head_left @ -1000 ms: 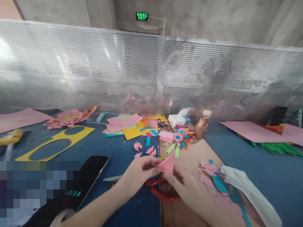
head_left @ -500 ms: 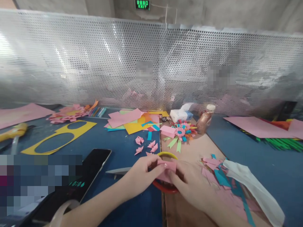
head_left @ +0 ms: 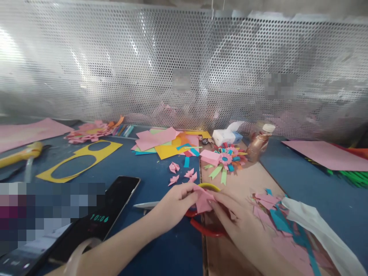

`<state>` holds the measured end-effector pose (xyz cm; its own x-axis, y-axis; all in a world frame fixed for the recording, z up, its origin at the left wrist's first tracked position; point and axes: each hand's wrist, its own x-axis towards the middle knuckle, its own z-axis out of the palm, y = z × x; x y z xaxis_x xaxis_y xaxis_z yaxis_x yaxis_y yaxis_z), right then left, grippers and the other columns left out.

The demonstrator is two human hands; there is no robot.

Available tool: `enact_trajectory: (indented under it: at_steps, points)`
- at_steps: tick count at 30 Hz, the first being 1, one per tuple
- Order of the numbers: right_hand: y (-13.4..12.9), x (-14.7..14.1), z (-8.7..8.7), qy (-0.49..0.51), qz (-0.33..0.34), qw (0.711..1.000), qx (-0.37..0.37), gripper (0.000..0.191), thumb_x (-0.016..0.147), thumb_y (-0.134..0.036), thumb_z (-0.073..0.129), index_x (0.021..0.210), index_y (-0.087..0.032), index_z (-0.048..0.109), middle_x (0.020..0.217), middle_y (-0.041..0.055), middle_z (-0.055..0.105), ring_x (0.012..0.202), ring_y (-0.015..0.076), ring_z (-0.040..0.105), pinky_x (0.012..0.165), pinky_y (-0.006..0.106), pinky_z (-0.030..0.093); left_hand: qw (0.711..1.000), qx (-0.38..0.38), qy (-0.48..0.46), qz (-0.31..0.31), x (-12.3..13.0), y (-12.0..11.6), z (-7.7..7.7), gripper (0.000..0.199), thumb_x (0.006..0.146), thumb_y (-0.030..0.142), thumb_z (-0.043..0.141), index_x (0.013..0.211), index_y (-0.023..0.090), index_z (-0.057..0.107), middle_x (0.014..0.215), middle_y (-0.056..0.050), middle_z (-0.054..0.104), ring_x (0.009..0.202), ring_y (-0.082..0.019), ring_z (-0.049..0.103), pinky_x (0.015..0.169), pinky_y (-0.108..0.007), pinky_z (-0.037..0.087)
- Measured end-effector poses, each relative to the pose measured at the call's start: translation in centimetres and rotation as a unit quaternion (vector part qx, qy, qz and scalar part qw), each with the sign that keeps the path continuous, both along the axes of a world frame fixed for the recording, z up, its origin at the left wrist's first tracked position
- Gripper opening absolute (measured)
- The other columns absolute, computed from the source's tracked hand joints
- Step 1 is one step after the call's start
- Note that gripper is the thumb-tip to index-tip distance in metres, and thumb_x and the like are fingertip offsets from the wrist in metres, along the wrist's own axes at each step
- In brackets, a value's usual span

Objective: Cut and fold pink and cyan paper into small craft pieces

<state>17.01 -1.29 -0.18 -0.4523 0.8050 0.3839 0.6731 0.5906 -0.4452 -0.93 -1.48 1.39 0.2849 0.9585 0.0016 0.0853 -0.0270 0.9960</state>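
Note:
A small folded piece of pink paper (head_left: pixel 203 200) is held between my two hands. My left hand (head_left: pixel 179 203) pinches its left edge between thumb and fingers. The fingers of my right hand (head_left: pixel 234 212) close on its right side. Beneath the hands lies a pair of scissors (head_left: pixel 206 229) with red and yellow handles, its blades pointing left and partly covered by my left hand. Just beyond my hands are several small folded pink paper pieces (head_left: pixel 174 167). A finished-looking paper flower (head_left: pixel 225 159) in pink, blue and green sits farther back.
Left of my arm lies a phone (head_left: pixel 115 207); a yellow sheet with cut-out holes (head_left: pixel 83 163) and a glue gun (head_left: pixel 31 151) are beyond it. Paper scraps (head_left: pixel 276 218) and a white tissue (head_left: pixel 319 226) lie right. A tissue box (head_left: pixel 225 137) and bottle (head_left: pixel 260 143) stand near the perforated metal screen (head_left: pixel 115 69).
The pink paper has turned to an angled position, and the right fingers have shifted to its right edge, straightening somewhat. The view has tilted down slightly.

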Motion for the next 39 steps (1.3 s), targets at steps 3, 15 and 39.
enact_trajectory:
  at_steps: [3,15,39]
  points:
    - [0.0,0.1,0.2,-0.039,0.011,0.999,0.008,0.033,0.086,-0.026,0.038,0.117,-0.033,0.047,0.109,-0.0001,0.056,0.098,0.0143,0.053,0.085,0.027,0.043,1.0,-0.002,0.004,0.016,-0.1,0.2,-0.3,0.022,0.079,0.029,0.042,0.08,0.017,0.061,0.076,0.0,0.061,0.072,-0.014,0.053,0.067,-0.022,0.04]
    - [-0.3,0.3,0.2,-0.121,0.033,0.988,0.094,0.042,0.082,-0.019,0.035,0.121,-0.032,0.044,0.089,0.0039,0.058,0.077,0.0151,0.056,0.067,0.026,0.047,0.999,-0.022,-0.025,0.024,-0.1,-0.1,0.0,0.032,0.082,0.031,0.04,0.106,0.021,0.058,0.095,-0.003,0.064,0.086,-0.017,0.058,0.08,-0.028,0.042]
    - [0.0,-1.0,1.2,0.149,0.0,0.974,-0.169,0.017,0.079,-0.034,0.049,0.082,-0.023,0.062,0.084,0.0004,0.062,0.077,0.0138,0.057,0.07,0.023,0.045,0.997,0.066,0.028,-0.037,0.3,-0.5,-0.6,0.027,0.075,0.027,0.054,0.1,0.017,0.052,0.083,-0.005,0.068,0.076,-0.017,0.063,0.072,-0.029,0.048]
